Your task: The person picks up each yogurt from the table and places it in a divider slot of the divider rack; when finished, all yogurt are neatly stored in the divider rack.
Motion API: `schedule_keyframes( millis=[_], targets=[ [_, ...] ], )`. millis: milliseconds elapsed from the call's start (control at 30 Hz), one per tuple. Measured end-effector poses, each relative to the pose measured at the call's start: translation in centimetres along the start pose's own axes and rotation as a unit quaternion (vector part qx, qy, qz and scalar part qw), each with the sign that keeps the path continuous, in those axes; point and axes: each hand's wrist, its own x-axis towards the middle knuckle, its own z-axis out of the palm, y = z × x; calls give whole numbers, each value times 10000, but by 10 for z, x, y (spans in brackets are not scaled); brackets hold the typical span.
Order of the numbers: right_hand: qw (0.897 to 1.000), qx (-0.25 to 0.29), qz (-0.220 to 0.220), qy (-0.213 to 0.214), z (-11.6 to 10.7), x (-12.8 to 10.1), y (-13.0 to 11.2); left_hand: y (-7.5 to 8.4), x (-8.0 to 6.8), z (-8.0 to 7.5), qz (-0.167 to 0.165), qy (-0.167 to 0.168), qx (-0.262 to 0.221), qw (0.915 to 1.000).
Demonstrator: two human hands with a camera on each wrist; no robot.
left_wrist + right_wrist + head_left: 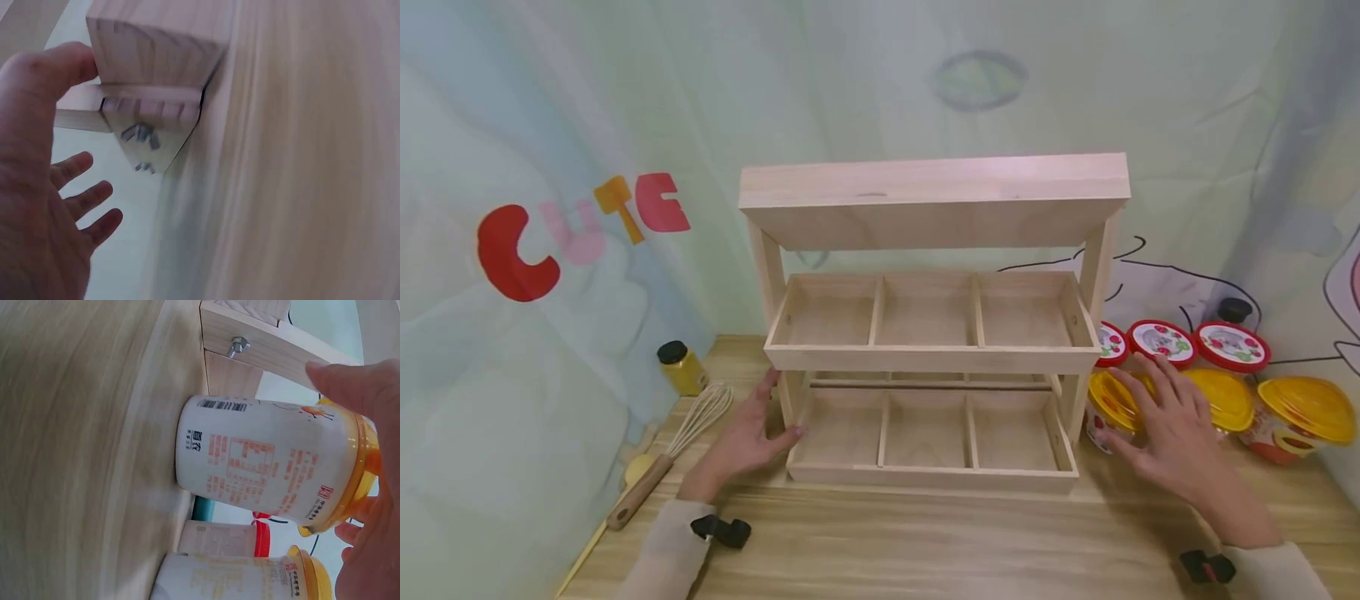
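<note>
A pale wooden two-tier rack, each tier split into three compartments, stands in the middle of the head view. Beside its lower left corner is my left hand, its thumb at the lower tray's edge and its other fingers spread. Wing nuts show on the rack's side in the left wrist view. My right hand hovers at a white tub with a yellow lid, right of the rack. In the right wrist view the thumb is apart from the tub; some fingers pass behind the lid, and their contact is hidden.
More yellow-lidded tubs and several red-lidded tubs stand at the right, with a black-capped container behind. At the left are a yellow jar with a black lid and a wooden-handled whisk. Printed curtains hang behind the table.
</note>
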Motion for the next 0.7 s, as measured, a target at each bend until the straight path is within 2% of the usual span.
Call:
schedule_keyframes(
  millis=[100, 167, 333, 400, 567, 700],
  targets=[
    [10000, -16, -29, 28, 3, 0, 0, -1, 2, 9, -132, -5, -391, 9991],
    [10000, -49, -38, 64, 5, 1, 1, -2, 4, 14, -56, 117, -604, 9981],
    [9999, -16, 49, 111, 7, 1, 1, -3, 8, 25, 286, 700, -662, 9949],
    [9999, 35, 96, 110, 8, 1, 1, -1, 8, 29, 326, 916, -663, 9930],
    [9996, 162, 134, 177, 8, 2, 2, 6, 5, 35, 68, 1275, -838, 9883],
    [9990, 284, 156, 309, 6, 3, 3, 6, 3, 41, 72, 1502, -1101, 9825]
  ],
)
